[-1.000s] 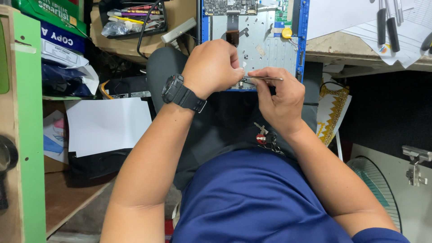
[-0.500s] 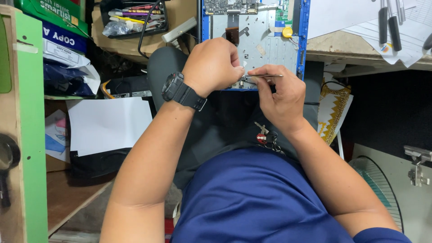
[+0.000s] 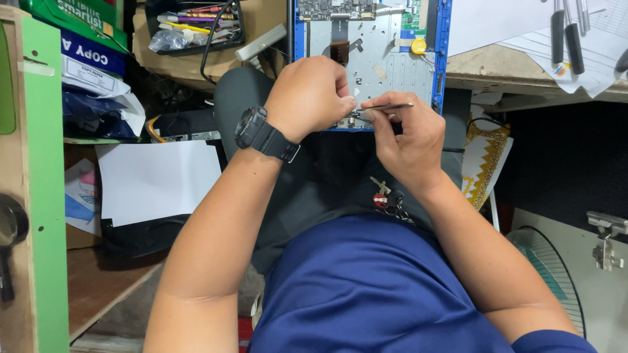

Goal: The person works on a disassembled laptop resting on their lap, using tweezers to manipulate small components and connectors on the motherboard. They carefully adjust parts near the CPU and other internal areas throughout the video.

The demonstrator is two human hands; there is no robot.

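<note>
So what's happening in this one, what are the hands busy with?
A seated person is working on an opened blue-framed electronic device with a bare metal inner plate, propped against the desk edge over their lap. The right hand holds thin metal tweezers at the device's lower edge. The left hand, with a black wristwatch on its wrist, pinches a small white piece beside the tweezer tips. A bunch of keys hangs at the person's waist.

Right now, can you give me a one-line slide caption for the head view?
Right hand holds tweezers at the lower edge of an opened blue-framed device while the left hand pinches beside them.
</note>
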